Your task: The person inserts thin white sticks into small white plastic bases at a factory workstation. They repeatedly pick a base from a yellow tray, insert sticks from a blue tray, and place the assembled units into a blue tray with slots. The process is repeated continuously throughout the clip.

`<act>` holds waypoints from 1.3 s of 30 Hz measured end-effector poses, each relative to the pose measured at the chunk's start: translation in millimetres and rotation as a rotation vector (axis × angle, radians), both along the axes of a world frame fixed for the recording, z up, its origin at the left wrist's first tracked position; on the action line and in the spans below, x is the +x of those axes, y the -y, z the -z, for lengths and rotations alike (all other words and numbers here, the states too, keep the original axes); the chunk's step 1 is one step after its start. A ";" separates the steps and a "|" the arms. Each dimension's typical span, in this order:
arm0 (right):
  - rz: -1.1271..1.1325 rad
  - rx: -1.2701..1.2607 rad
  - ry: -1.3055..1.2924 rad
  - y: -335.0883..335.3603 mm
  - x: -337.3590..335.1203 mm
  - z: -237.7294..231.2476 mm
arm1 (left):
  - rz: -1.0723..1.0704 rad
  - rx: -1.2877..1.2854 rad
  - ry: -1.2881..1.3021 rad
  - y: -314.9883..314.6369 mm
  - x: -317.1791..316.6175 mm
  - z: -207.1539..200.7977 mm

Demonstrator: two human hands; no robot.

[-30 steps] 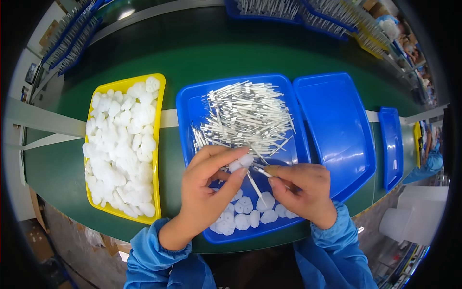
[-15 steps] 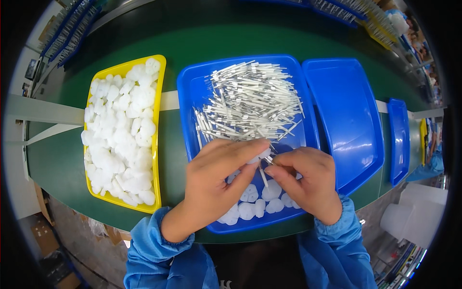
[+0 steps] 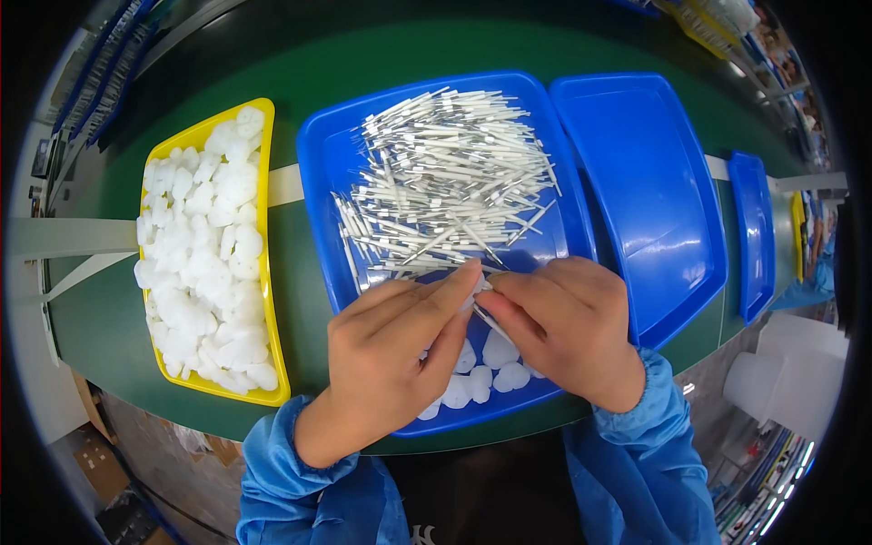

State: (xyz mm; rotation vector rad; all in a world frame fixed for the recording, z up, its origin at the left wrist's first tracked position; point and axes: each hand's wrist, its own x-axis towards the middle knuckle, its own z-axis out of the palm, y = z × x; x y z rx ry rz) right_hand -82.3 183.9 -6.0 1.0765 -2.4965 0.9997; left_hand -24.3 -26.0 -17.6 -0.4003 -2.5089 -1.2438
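Over the near half of a blue tray point(image 3: 315, 195), both my hands meet fingertip to fingertip. My left hand point(image 3: 386, 354) is closed, pinching a small white rounded piece point(image 3: 476, 287) mostly covered by the fingers. My right hand point(image 3: 572, 327) is closed on a thin white rod point(image 3: 491, 321), slanting beneath its fingertips and close against the white piece. Whether the two are joined is hidden. Beyond my hands lies a heap of white rods with metallic ends point(image 3: 454, 177). Several flat white rounded pieces point(image 3: 498, 351) lie in the tray's near end, partly behind my hands.
A yellow tray point(image 3: 270, 272) at the left holds a heap of white rounded pieces point(image 3: 204, 263). Against the middle tray's right side rests another blue tray point(image 3: 663, 200), with a smaller blue tray point(image 3: 754, 236) farther right. All stand on a green table point(image 3: 381, 45).
My right fingers have come closer to my left fingertips, and the rod, which hung nearly upright, now slants. The trays appear shifted left and up in the view.
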 end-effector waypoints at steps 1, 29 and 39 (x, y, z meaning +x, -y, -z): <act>-0.024 -0.024 0.030 -1.1 -2.1 0.7 | -0.001 0.013 0.029 -0.8 1.2 -2.0; -0.093 -0.105 -0.021 -12.2 -0.8 -0.5 | 0.128 0.353 0.258 7.7 -2.7 -5.1; -0.043 0.118 -0.057 -34.8 6.0 -10.0 | 0.088 0.657 0.246 17.1 -7.8 2.3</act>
